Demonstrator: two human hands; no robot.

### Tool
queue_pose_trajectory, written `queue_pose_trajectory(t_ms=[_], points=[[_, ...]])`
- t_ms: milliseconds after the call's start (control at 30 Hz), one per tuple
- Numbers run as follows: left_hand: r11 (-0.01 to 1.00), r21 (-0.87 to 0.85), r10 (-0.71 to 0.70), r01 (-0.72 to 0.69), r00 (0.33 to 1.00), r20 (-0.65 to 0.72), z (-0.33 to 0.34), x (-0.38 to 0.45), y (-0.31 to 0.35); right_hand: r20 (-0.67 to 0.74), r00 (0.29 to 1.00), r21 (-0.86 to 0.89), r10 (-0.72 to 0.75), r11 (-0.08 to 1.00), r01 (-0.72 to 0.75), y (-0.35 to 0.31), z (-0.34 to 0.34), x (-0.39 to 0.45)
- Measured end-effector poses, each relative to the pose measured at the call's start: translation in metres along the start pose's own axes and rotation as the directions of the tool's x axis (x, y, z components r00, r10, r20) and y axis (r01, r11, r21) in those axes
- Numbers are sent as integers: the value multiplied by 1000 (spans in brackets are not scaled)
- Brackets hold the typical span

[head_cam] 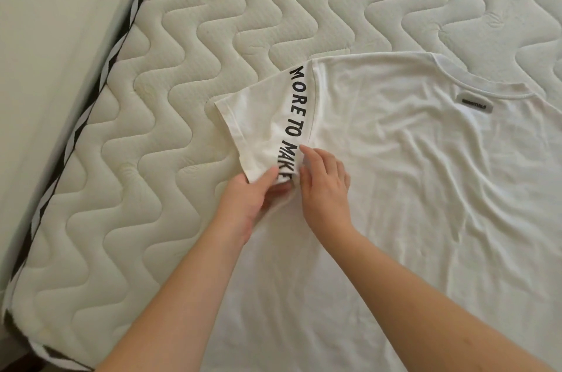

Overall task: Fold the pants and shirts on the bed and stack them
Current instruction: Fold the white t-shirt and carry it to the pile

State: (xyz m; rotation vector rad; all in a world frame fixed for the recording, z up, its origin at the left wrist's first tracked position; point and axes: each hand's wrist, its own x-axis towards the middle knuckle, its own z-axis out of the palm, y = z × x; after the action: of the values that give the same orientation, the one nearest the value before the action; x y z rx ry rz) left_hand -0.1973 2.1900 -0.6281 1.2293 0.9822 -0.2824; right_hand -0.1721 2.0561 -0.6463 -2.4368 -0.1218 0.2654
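A white T-shirt (410, 189) lies spread flat on the quilted mattress (170, 98), with its collar and a small grey label (477, 104) toward the far right. Its sleeve (258, 116) points left and carries black lettering along the shoulder seam. My left hand (252, 198) pinches the sleeve's lower corner between thumb and fingers. Right beside it, my right hand (324, 183) pinches the fabric at the underarm seam, fingers curled onto the cloth. The shirt's hem runs out of view at the bottom.
The mattress has a black-and-white striped edge band (91, 116) running diagonally at the left, and a pale wall or floor surface (45, 52) lies beyond it. Bare quilted mattress stretches above and to the left of the shirt.
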Motion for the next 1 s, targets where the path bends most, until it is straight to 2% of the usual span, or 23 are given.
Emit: queue_pose_trajectory(t_ms=[33, 67, 100, 167, 200, 233, 267, 300, 367, 433, 467, 533, 600, 633, 733, 800, 867, 1000], points=[[967, 241, 98, -78, 992, -74, -2, 1, -3, -4, 1000, 24, -7, 1000, 7, -1, 0, 0], [875, 472, 180, -106, 977, -114, -5, 1, -5, 2, 1000, 40, -15, 999, 15, -2, 0, -1], [781, 619, 179, -77, 978, -104, -8, 1, -3, 10, 1000, 44, -29, 999, 28, -4, 1, -1], [672, 739, -28, 40, 999, -28, -13, 3, 9, 8, 998, -1, -58, 998, 58, -6, 2, 0], [636, 767, -99, 87, 995, -30, -16, 6, 16, 2, 998, -34, -60, 998, 60, -7, 3, 1], [609, 787, -80, 100, 995, -64, -20, 11, 24, -7, 999, -51, -42, 998, 41, -8, 5, 2], [583, 809, 27, 77, 993, -114, -24, 17, 31, -12, 1000, -47, -1, 999, 1, -10, 6, 3], [553, 833, 192, 26, 969, -157, -28, 23, 37, -11, 998, -27, 56, 998, -57, -12, 7, 4], [537, 831, 486, -147, 859, -161, -29, 36, 50, -1, 984, 3, 178, 984, -178, -16, 9, 7], [500, 825, 617, -264, 777, -125, -25, 58, 65, 23, 965, -18, 263, 965, -262, -20, 11, 11], [472, 842, 621, -262, 776, -106, -23, 70, 75, 39, 957, -34, 288, 957, -287, -22, 11, 14], [424, 888, 532, -178, 842, -86, -20, 94, 96, 84, 944, -35, 320, 947, -318, -26, 13, 19], [387, 912, 422, -138, 906, -42, -20, 112, 114, 138, 923, 55, 359, 928, -369, -30, 14, 24], [405, 901, 389, -155, 921, -16, -20, 118, 122, 159, 912, 143, 378, 905, -400, -31, 15, 25], [476, 851, 392, -222, 920, 21, -27, 127, 141, 186, 899, 354, 395, 827, -437, -28, 13, 24], [503, 828, 427, -248, 904, 11, -33, 129, 145, 214, 900, 386, 381, 813, -436, -22, 11, 21], [479, 840, 457, -254, 889, 9, -33, 130, 140, 255, 892, 409, 373, 794, -449, -19, 10, 22], [497, 846, 445, -194, 894, -57, -24, 128, 121, 381, 863, 474, 331, 731, -490, -15, 6, 31]])
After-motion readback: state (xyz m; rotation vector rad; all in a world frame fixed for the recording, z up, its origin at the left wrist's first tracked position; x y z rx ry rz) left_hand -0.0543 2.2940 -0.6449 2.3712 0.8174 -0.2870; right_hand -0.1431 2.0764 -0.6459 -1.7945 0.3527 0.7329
